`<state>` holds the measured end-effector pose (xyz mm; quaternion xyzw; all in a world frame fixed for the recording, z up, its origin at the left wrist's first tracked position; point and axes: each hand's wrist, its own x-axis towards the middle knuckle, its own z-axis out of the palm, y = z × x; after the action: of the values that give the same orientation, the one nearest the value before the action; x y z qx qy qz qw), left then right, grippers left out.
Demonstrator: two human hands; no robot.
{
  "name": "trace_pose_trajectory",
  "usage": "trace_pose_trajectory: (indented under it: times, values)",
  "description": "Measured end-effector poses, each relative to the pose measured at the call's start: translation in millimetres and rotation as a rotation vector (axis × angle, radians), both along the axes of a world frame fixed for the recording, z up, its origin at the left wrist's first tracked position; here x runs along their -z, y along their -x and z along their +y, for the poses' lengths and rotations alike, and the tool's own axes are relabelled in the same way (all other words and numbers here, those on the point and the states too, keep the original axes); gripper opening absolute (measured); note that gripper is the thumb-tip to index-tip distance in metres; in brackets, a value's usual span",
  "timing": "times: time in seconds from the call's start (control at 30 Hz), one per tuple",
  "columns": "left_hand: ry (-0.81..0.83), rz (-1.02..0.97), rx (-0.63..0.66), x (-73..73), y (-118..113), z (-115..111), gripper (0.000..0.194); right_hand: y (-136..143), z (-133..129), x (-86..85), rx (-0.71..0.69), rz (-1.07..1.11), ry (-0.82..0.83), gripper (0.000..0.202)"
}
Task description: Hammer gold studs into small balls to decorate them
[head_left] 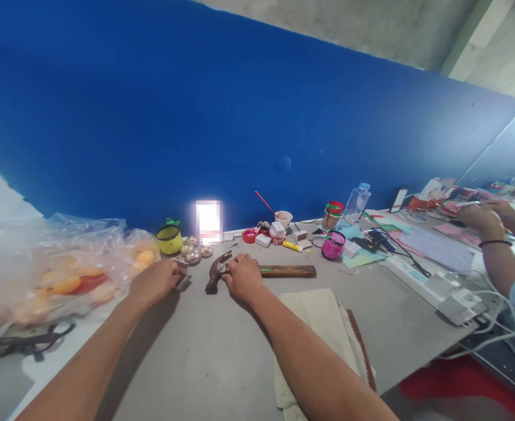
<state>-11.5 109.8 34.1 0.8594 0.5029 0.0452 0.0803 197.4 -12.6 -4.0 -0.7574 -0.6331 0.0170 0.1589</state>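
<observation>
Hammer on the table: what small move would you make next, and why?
I'd probably slide the right grip along the hammer toward the handle's free end: it sits close to the head, with much of the handle bare, and the left grip is apart, holding a small pale object.

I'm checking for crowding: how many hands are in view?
4: left hand near the yellow container, right hand on the hammer, co-worker's two hands at far right.

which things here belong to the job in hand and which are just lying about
Seemingly in use:
- brown claw hammer with wooden handle, right hand on it
- small pale boxy object, left hand on it

Apparently just lying about:
- folded cream cloth
- long white power strip
- yellow tube
</observation>
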Motion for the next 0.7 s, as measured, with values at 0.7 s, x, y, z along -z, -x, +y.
trace_pose_trajectory:
  times: [0.7]
  values:
    - [-0.087,-0.145,0.048,11.4,11,-14,0.014,-2,0,5.2,-0.007,-0.006,-0.022,0.026]
